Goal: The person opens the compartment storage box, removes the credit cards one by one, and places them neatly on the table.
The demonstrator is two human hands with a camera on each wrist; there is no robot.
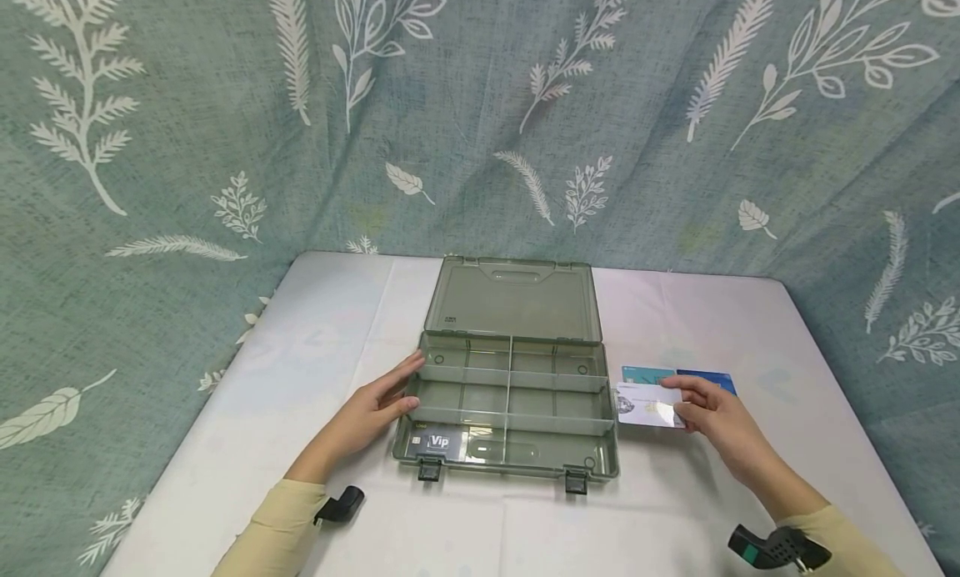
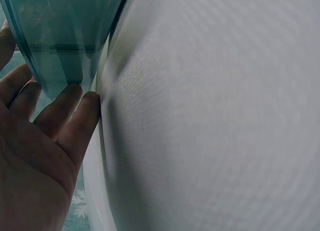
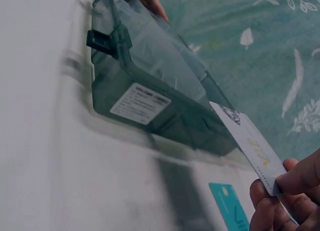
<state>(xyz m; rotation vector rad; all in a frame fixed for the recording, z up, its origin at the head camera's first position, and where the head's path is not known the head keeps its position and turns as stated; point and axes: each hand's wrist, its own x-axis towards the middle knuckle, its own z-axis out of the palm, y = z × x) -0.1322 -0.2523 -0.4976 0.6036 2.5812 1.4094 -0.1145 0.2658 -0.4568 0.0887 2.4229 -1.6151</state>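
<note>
My right hand pinches a white card between thumb and fingers, held up beside the right wall of a translucent grey-green divided box. In the right wrist view the white card shows yellow print and a dark picture at one end. On the table under that hand lie a teal card and a blue card, both partly covered. My left hand rests against the box's left side, its fingers spread and fairly straight. A dark card marked "Vip" lies in the front left compartment.
The box's lid stands opened toward the back. Two black latches stick out at the front edge. A white cloth covers the table, and a patterned green curtain hangs behind and at both sides.
</note>
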